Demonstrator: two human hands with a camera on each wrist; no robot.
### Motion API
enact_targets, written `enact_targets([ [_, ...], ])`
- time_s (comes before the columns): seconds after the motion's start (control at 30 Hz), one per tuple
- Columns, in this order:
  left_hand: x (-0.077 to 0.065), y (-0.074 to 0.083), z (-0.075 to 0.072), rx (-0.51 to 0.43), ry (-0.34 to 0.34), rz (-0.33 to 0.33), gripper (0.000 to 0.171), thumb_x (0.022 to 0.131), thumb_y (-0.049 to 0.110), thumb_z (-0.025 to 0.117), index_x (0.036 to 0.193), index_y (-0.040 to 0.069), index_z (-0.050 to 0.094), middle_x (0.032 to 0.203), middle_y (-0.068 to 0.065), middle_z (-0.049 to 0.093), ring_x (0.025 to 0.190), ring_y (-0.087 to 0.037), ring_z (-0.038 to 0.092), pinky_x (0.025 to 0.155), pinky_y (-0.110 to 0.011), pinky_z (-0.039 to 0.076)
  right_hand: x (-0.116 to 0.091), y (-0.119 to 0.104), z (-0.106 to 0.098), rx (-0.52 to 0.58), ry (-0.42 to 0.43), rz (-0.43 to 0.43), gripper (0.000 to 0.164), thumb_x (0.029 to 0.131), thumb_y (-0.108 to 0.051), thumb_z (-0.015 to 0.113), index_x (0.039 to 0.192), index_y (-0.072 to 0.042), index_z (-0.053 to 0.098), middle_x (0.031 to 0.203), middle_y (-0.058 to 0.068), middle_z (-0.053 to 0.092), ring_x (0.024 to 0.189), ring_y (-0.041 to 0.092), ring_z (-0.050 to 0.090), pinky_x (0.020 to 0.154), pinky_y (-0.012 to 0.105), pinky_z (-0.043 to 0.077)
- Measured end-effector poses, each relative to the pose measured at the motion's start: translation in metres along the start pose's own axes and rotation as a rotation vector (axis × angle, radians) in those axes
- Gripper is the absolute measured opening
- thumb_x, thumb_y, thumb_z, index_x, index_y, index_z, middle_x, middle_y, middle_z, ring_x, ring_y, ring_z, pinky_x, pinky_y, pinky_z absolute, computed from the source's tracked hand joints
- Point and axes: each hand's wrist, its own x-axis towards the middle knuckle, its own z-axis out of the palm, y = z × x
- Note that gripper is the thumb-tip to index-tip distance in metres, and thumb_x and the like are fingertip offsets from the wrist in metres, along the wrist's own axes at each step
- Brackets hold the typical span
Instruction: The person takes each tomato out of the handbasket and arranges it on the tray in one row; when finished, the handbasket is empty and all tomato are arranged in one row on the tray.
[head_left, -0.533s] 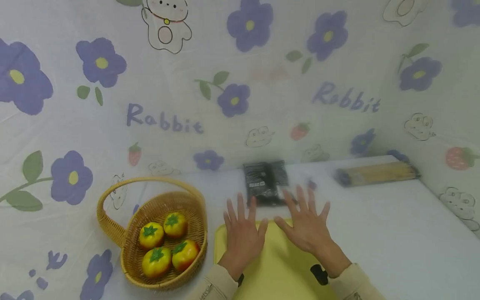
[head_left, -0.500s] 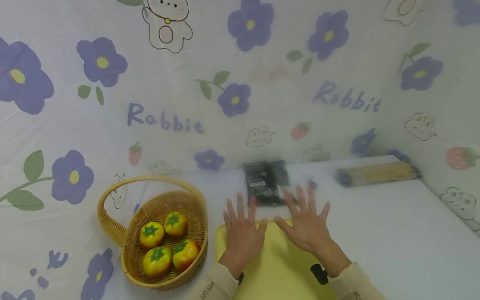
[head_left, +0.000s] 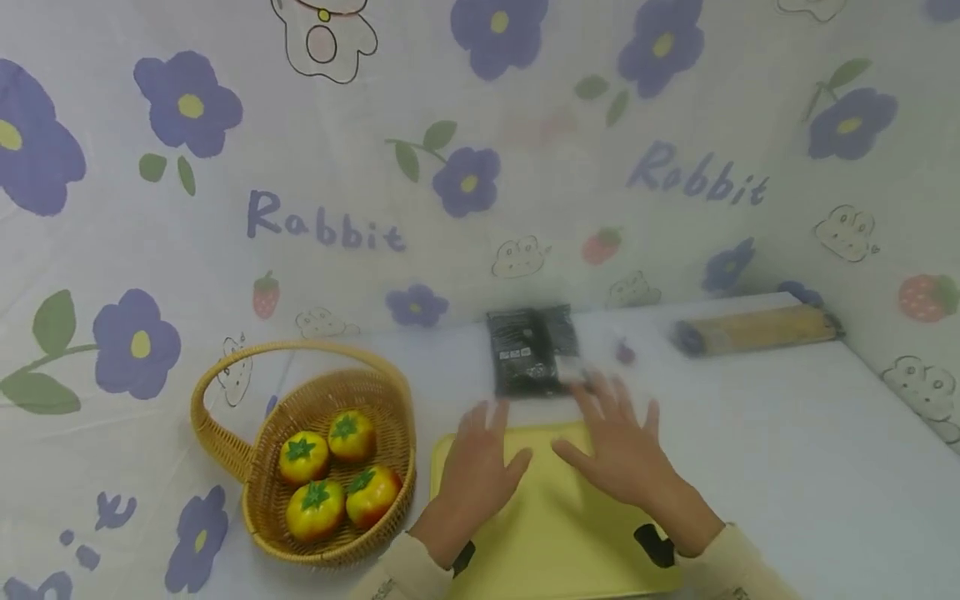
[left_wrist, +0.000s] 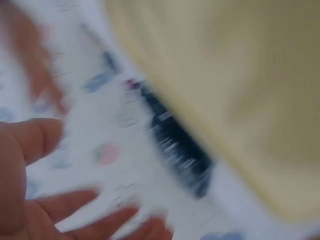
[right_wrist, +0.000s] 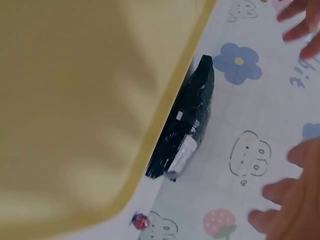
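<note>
My left hand [head_left: 480, 471] hovers over the left part of a flat yellow tray [head_left: 555, 533], palm down. Over its right part is my right hand [head_left: 626, 457], its thumb stretched toward the left thumb. Both hands hold nothing; their fingers are spread and partly blurred. In the left wrist view, the left hand [left_wrist: 25, 185] shows beside the blurred tray [left_wrist: 240, 90]. The right wrist view has the right hand [right_wrist: 290, 197] at its right edge, apart from the tray [right_wrist: 75, 115]. Dark handle areas show at the tray's sides, partly hidden by the wrists.
Left of the tray, a wicker basket [head_left: 392, 408] with a tall handle holds several yellow-orange persimmon-like fruits [head_left: 315, 510]. Behind the tray lies a black plastic packet [head_left: 528, 354]. A small dark-red item [head_left: 625, 352] and a long yellowish pack [head_left: 757, 332] lie farther right.
The head view has tilted down, so the scene sits higher and the tray's near edge shows. Both hands have drawn back slightly from the black packet, and their fingers have blurred.
</note>
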Motion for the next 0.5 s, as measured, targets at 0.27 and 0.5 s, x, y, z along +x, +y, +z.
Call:
enact_targets([
  [0.27, -0.036, -0.075, -0.091, 0.126, -0.198, -0.196, 0.043, 0.082, 0.030, 0.073, 0.115, 0.004, 0.065, 0.106, -0.014, 0.068, 0.095, -0.034, 0.064, 0.078, -0.050, 0.052, -0.098, 0.046, 0.002, 0.073, -0.270, -0.002, 0.103, 0.084, -0.066, 0.055, 0.151, 0.002, 0.016, 0.157, 0.027, 0.014, 0.144, 0.045, 0.012, 0.103, 0.075, 0.007],
  [0.5, -0.036, -0.121, -0.091, 0.099, -0.425, -0.324, 0.078, 0.076, 0.039, 0.079, 0.140, 0.009, 0.048, 0.126, -0.016, 0.062, 0.118, -0.043, 0.054, 0.095, -0.079, 0.019, -0.123, 0.061, 0.022, 0.192, -0.310, -0.026, 0.107, 0.082, -0.059, 0.063, 0.149, 0.008, 0.014, 0.155, 0.033, 0.010, 0.144, 0.047, 0.008, 0.102, 0.077, 0.005],
])
